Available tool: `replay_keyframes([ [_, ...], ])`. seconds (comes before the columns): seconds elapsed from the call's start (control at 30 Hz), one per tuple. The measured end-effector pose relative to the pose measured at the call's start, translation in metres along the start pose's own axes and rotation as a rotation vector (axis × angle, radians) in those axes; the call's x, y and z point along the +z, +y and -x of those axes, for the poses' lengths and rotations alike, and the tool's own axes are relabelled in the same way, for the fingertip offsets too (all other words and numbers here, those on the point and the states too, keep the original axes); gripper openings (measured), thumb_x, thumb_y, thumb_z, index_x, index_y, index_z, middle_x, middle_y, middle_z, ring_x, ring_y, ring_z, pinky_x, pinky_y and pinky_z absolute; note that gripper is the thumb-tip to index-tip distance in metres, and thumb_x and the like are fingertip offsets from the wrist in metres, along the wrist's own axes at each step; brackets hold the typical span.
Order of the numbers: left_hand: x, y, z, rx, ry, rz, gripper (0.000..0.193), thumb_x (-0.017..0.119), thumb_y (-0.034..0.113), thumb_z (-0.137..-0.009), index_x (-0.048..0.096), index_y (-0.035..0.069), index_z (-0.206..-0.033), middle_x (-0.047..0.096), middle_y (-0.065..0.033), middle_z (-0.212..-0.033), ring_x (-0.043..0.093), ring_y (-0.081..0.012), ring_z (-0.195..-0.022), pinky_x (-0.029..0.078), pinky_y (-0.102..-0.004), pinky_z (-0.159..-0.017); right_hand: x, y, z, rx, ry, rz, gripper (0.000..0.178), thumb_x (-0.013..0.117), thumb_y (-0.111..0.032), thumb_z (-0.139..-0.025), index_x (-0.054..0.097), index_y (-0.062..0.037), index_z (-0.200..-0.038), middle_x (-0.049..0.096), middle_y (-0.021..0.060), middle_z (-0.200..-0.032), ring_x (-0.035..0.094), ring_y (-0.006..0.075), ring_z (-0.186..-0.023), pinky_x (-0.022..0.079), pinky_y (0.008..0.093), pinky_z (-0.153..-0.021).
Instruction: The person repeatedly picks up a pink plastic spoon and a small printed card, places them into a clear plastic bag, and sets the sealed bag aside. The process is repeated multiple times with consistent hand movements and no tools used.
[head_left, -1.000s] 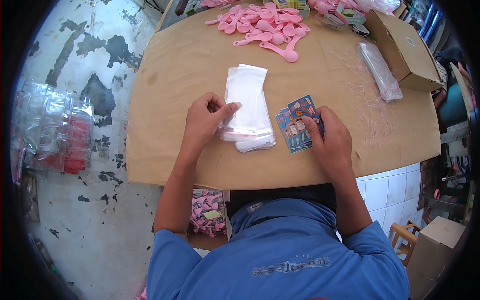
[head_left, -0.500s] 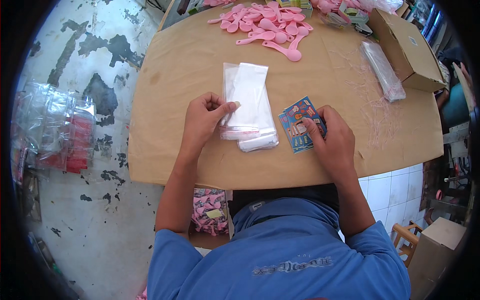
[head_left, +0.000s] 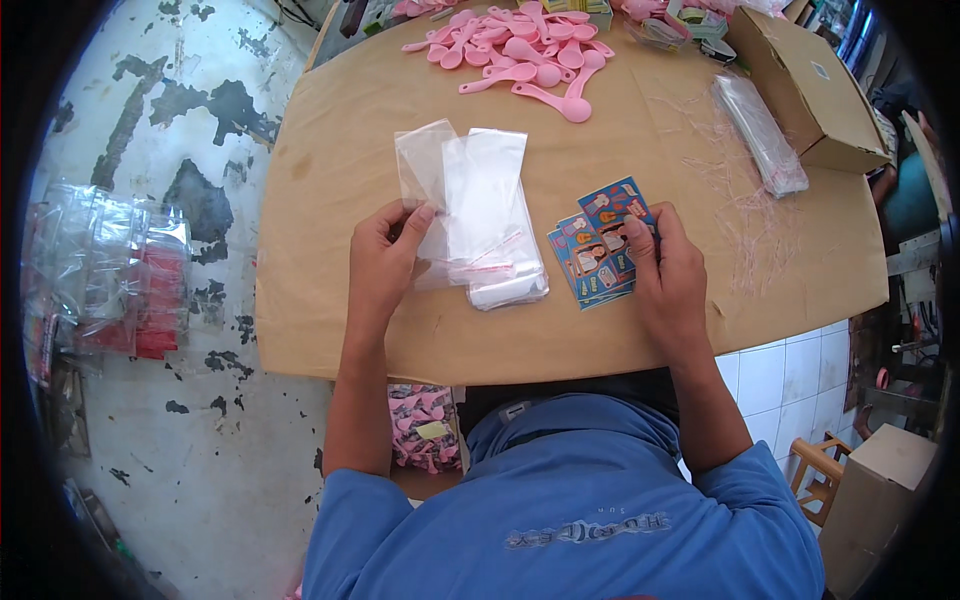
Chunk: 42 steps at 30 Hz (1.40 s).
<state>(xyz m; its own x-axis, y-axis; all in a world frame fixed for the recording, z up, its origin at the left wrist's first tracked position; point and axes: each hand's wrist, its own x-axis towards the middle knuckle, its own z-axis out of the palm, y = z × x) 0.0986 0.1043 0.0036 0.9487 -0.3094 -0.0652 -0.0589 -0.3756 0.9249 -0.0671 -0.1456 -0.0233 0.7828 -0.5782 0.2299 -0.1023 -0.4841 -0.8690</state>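
Between the thumb and fingers of my left hand (head_left: 393, 248) is one clear plastic bag (head_left: 424, 165), tilted left and partly overlapping the stack of clear bags (head_left: 490, 195) on the table. My right hand (head_left: 664, 262) pinches a printed card (head_left: 612, 203), blue with small coloured pictures. That card sits above a small fanned pile of similar cards (head_left: 583, 262) on the tabletop. Whether it is fully lifted off the pile, I cannot tell. A heap of pink plastic scoops (head_left: 530, 48) lies beyond both hands at the far side.
The table has a brown paper cover (head_left: 340, 200). At its right stand a cardboard box (head_left: 800, 90) and a bundle of clear bags (head_left: 762, 135). Packed plastic bags (head_left: 110, 270) lie on the floor at left. Below the table edge is a box of packed pink items (head_left: 425, 425).
My left hand has drawn one clear bag leftward from the stack. My right hand has slid a card up and away from the pile's top.
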Motion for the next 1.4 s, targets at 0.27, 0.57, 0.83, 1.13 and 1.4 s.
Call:
replay_keyframes([
  [0.27, 0.011, -0.002, 0.006, -0.013, -0.086, 0.061, 0.023, 0.069, 0.024, -0.101, 0.075, 0.001, -0.098, 0.054, 0.0070, -0.071, 0.047, -0.0021, -0.064, 0.037, -0.0208, -0.049, 0.014, -0.026, 0.006, -0.401, -0.035, 0.122, 0.018, 0.066, -0.021, -0.098, 0.063, -0.0043, -0.104, 0.070, 0.0128, -0.101, 0.063, 0.0291, -0.097, 0.047, 0.0431, -0.082],
  [0.57, -0.041, -0.033, -0.018, 0.041, 0.142, 0.350, 0.024, 0.064, 0.023, -0.104, 0.070, 0.002, -0.113, 0.067, -0.0009, -0.082, 0.060, -0.0072, -0.072, 0.049, -0.0211, -0.063, 0.054, -0.038, 0.015, -0.607, -0.306, 0.209, 0.026, 0.068, -0.021, -0.095, 0.064, -0.0048, -0.114, 0.070, 0.0095, -0.106, 0.060, 0.0263, -0.110, 0.039, 0.0437, -0.097],
  [0.83, -0.006, 0.002, 0.024, -0.061, -0.020, 0.939, 0.035, 0.058, 0.011, -0.105, 0.053, 0.000, -0.137, 0.068, -0.0167, -0.127, 0.072, -0.0229, -0.110, 0.061, -0.0324, -0.094, 0.034, -0.038, 0.017, -0.294, -0.016, -0.367, 0.014, 0.063, -0.012, -0.103, 0.063, 0.0007, -0.108, 0.065, 0.0098, -0.089, 0.060, 0.0188, -0.069, 0.048, 0.0312, -0.058],
  [1.13, 0.040, 0.025, 0.041, 0.054, -0.057, 0.960, 0.041, 0.062, 0.008, -0.102, 0.050, -0.003, -0.139, 0.064, -0.0260, -0.132, 0.067, -0.0334, -0.121, 0.058, -0.0426, -0.102, 0.015, -0.042, 0.009, 0.150, -0.358, -0.665, 0.020, 0.067, -0.019, -0.103, 0.065, -0.0005, -0.109, 0.064, -0.0013, -0.082, 0.054, 0.0029, -0.065, 0.044, 0.0203, -0.057],
  [1.4, 0.064, 0.032, 0.047, 0.061, -0.096, 1.021, 0.040, 0.062, 0.005, -0.102, 0.050, -0.005, -0.139, 0.064, -0.0279, -0.131, 0.065, -0.0328, -0.125, 0.056, -0.0441, -0.104, 0.019, -0.038, 0.005, 0.160, -0.360, -0.720, 0.020, 0.066, -0.019, -0.103, 0.065, -0.0003, -0.110, 0.063, -0.0009, -0.082, 0.055, 0.0037, -0.065, 0.045, 0.0203, -0.058],
])
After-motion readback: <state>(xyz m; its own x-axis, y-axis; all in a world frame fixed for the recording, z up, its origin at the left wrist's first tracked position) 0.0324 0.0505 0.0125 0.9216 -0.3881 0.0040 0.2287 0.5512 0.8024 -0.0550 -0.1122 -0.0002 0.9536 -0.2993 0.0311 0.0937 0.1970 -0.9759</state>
